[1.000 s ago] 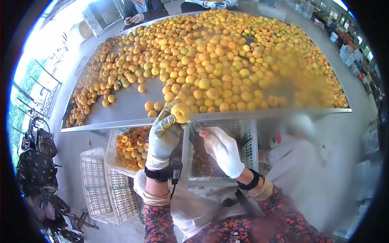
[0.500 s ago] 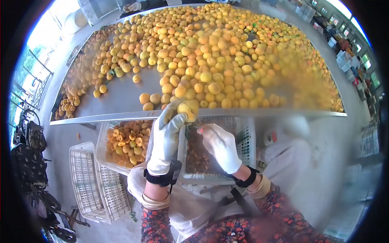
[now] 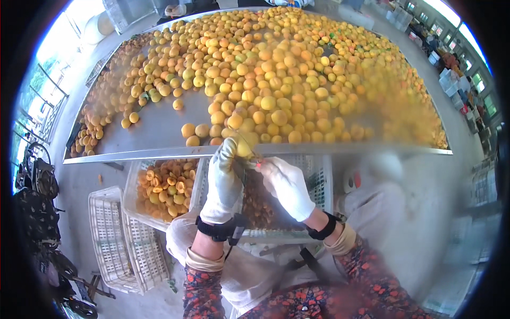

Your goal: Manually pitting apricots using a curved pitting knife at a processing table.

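At the table's near edge, my left hand (image 3: 222,181), in a white glove, grips a yellow apricot (image 3: 246,143) from its left side. My right hand (image 3: 287,186), gloved too, is closed with its fingertips pinched just below the apricot. A thin wire-like tool with a red spot (image 3: 258,164) shows at those fingertips; its exact kind is too small to make out. Beneath my hands stands a white crate (image 3: 321,183) with small brown pieces, perhaps pits, in it. Left of it, another crate holds halved apricots (image 3: 169,189).
Whole apricots (image 3: 276,101) are heaped over the wide metal-edged table (image 3: 133,154). Two white slatted crates (image 3: 114,239) lie tilted on the floor at left, near a parked bicycle (image 3: 45,178). Another person's gloved hand (image 3: 175,10) shows beyond the far edge.
My left hand has turned around the apricot, and its wrist has shifted right. My right hand remains close to the fruit. The apricot now sits slightly left and is partly blurred.
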The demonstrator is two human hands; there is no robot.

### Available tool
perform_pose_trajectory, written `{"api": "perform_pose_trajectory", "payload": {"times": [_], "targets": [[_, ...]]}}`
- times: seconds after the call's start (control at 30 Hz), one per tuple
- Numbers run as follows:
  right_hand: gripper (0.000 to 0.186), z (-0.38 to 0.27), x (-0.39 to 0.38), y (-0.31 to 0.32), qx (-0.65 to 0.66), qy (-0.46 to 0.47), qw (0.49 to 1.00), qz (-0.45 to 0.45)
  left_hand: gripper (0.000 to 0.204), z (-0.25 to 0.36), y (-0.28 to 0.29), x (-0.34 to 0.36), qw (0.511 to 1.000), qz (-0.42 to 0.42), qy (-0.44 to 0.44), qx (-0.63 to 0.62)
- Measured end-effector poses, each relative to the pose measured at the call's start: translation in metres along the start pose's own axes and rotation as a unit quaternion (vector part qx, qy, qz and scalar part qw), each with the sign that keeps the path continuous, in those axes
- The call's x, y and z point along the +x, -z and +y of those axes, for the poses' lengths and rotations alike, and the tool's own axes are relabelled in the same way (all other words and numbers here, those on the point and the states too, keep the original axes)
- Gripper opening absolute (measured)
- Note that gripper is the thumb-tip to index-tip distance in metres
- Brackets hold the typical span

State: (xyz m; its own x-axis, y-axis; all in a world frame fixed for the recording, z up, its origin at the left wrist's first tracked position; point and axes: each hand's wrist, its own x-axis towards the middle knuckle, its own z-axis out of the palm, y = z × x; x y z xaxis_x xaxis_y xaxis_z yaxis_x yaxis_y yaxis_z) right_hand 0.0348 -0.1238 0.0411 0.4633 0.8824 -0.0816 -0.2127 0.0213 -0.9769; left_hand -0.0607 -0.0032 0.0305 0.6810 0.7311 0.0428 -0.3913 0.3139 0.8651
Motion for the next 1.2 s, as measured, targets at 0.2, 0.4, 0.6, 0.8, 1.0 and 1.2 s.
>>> {"api": "perform_pose_trajectory", "payload": {"times": [0.2, 0.4, 0.6, 0.8, 1.0, 1.2], "targets": [[0.020, 0.004, -0.002, -0.003, 0.024, -0.033, 0.999, 0.020, 0.041, -0.006, -0.002, 0.006, 0.995, -0.021, -0.003, -0.101], [0.023, 0.028, 0.010, -0.001, -0.086, 0.048, 0.994, 0.052, 0.038, -0.017, -0.014, 0.006, 0.969, -0.007, 0.016, -0.246], [0.024, 0.014, 0.009, 0.000, -0.038, 0.005, 0.998, 0.050, 0.042, -0.012, -0.019, 0.008, 0.992, 0.020, -0.030, -0.117], [0.023, 0.004, 0.008, -0.002, -0.008, 0.011, 1.000, 0.019, 0.042, -0.005, -0.012, 0.008, 0.999, 0.026, -0.020, -0.009], [0.023, 0.006, 0.012, -0.006, -0.079, 0.023, 0.996, 0.041, 0.043, -0.009, -0.014, 0.015, 0.996, 0.003, -0.056, -0.065], [0.022, 0.007, 0.017, -0.004, -0.115, 0.078, 0.989, 0.048, 0.039, 0.000, -0.017, 0.013, 0.995, 0.020, 0.004, -0.103]]}}
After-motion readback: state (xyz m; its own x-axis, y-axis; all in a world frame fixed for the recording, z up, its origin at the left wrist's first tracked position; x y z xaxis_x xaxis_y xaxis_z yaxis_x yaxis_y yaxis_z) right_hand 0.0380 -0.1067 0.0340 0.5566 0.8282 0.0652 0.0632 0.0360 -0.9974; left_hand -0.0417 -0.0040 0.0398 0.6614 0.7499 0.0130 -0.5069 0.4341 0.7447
